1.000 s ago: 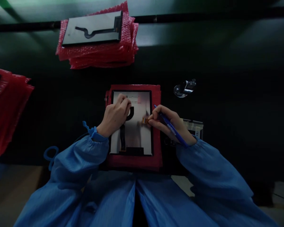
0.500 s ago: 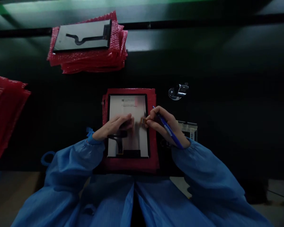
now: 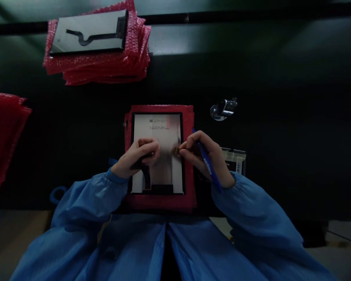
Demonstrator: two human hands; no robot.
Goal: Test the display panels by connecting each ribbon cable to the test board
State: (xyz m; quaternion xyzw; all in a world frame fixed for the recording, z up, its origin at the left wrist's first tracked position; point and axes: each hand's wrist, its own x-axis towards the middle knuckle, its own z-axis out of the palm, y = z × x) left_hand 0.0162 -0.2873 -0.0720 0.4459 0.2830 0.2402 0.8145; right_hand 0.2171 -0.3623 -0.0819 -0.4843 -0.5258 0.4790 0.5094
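**Two hands at work on a display panel's flex cable**

Nearest, two blue sleeves point(image 3: 84, 207) reach in from the near edge, one on each side. The left hand point(image 3: 136, 158) lies curled over the left half of the display panel point(image 3: 163, 156), fingers bent and closed on the black flex cable point(image 3: 146, 175) that runs up from the panel's near edge; the thumb and forefinger pinch the cable's upper part, and the wrist rests low on the panel's left border. The right hand point(image 3: 206, 158) comes in from the right with its fingertips pinched tight on the small orange connector end point(image 3: 177, 151) at the panel's right edge. The same hand also carries one blue pen point(image 3: 207, 164), tucked along the fingers and pointing back toward the wrist (so it holds two things at once).

The single panel lies face down, pale back up, on one red bubble-wrap sheet point(image 3: 160, 203) in the middle of the dark table point(image 3: 280, 136). Just right of the right hand sits one small device with a white label point(image 3: 236, 160), partly hidden by the hand.

Farther right lies one shiny metal tool point(image 3: 224, 109), well apart from the hands. At the far left, a stack of red bubble-wrap sheets point(image 3: 105, 66) bears one more panel with a black cable point(image 3: 89, 33). Another red stack point(image 3: 2, 136) shows at the left edge.
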